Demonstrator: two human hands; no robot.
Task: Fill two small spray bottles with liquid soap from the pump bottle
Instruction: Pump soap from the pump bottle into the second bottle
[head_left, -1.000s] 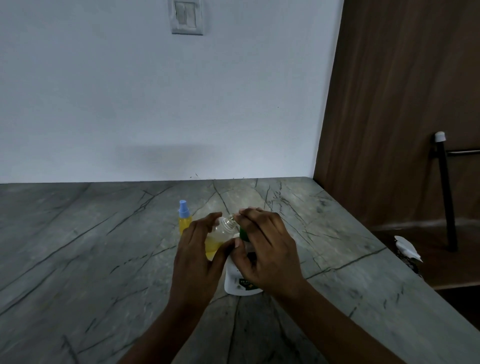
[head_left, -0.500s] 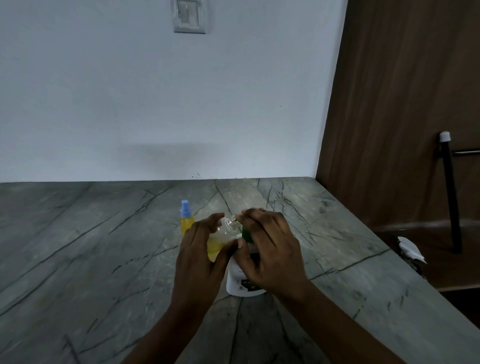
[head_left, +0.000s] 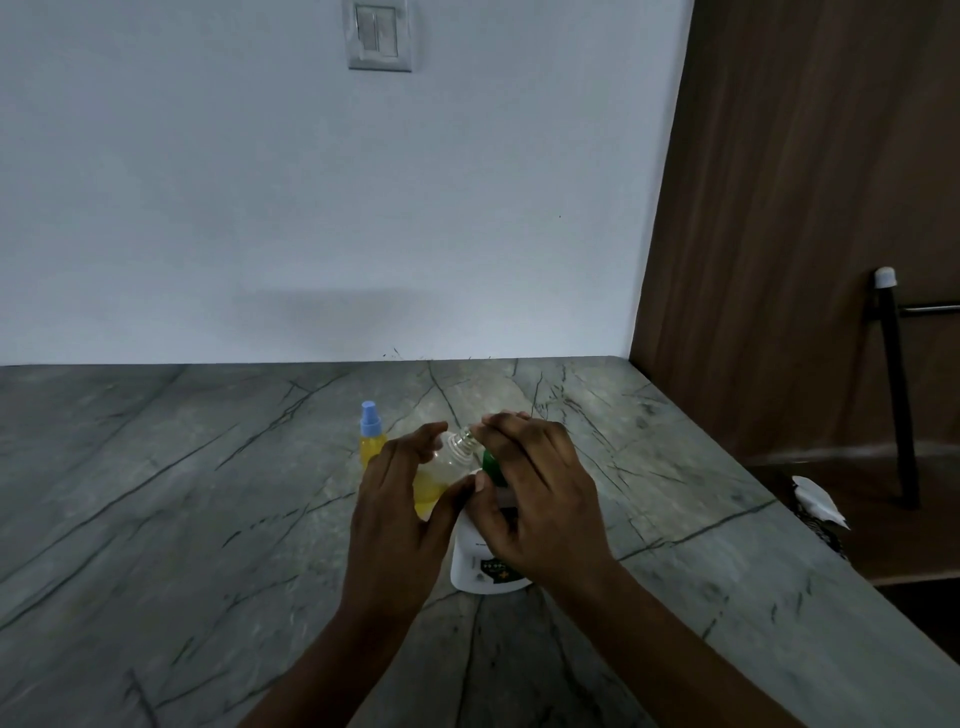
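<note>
Fingers (head_left: 415, 452) of the left hand (head_left: 400, 519) wrapped an uncapped spray bottle (head_left: 434, 491), tilted with its neck at the green pump head (head_left: 491, 465), over which the right hand (head_left: 540, 499) curled. Filling the second bottle seemed underway, with yellow soap low inside; next came steady presses, spout over neck. White pump bottle (head_left: 475, 566) stood on the grey veined tabletop (head_left: 208, 519), a full blue-capped bottle (head_left: 371, 441) just behind; beyond, white wall (head_left: 311, 208) and wooden panel (head_left: 779, 208)
</note>
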